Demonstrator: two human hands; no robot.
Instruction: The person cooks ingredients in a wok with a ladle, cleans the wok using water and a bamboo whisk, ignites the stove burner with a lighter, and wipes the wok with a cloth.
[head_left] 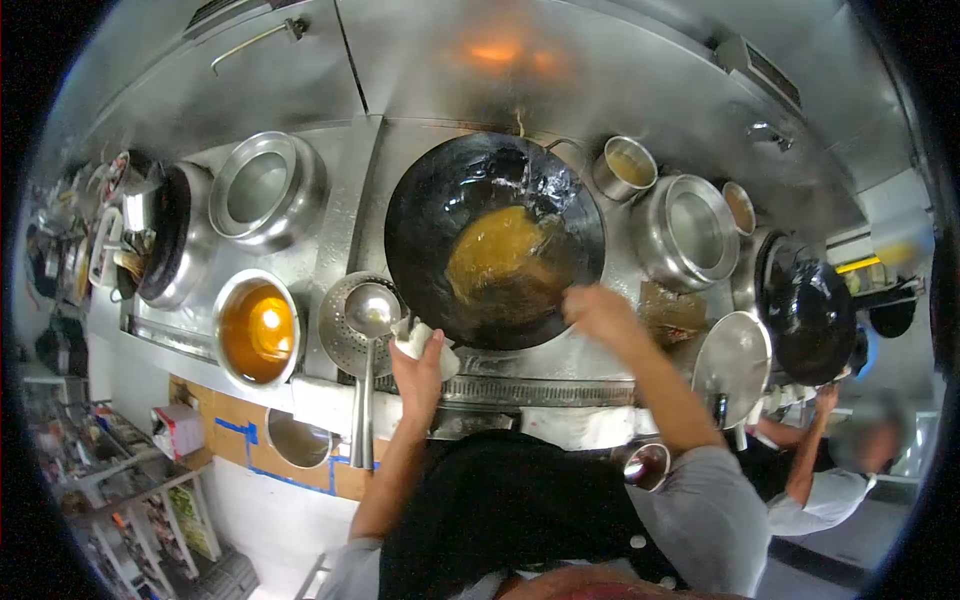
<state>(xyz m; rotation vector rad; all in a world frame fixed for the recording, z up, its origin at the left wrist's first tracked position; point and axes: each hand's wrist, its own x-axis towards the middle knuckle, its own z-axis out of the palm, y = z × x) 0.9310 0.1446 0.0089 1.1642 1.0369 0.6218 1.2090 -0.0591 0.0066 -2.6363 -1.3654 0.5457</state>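
Observation:
A large black wok [425, 190] sits on the steel range, with yellowish-brown liquid [495, 250] pooled in its bottom. At the wok's near-left rim, my left hand [418, 368] is closed around a folded white cloth [428, 345] that presses against the rim. My right hand [600, 318] is over the wok's near-right side, fingers curled and slightly blurred. Whatever it grips is lost in a brownish smear over the liquid. Just left of my left hand, a ladle [373, 308] rests on a perforated strainer [335, 335], their handles pointing toward me.
A bowl of amber liquid [258, 330] and a steel pot [255, 190] stand left. On the right are a small pot [626, 168], a larger pot [690, 232], a round mesh strainer [733, 368] and another wok [812, 320]. A co-worker [815, 470] stands far right.

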